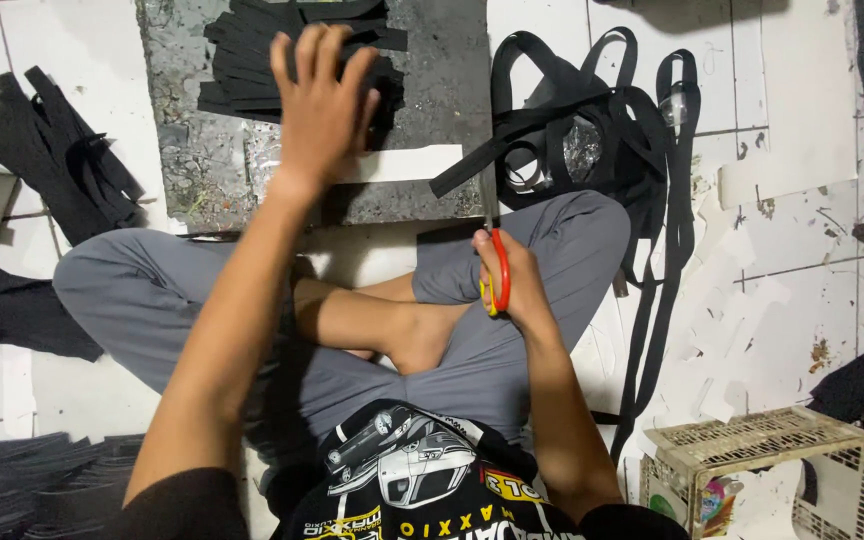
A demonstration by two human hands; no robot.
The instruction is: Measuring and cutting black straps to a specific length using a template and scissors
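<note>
Scissors (497, 262) in right hand (512, 275)

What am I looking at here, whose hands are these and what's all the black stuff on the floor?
There is no machine: a person sits cross-legged on a white tiled floor, filmed by a camera on their own head that looks down. The left hand lies flat on a pile of cut black strips on a dark grey board. The right hand has its grip on red-handled scissors, blades pointing up by the board's edge. A long black strap loops on the floor to the right. More black strips lie to the left, and a pale plastic basket stands at lower right.
</note>
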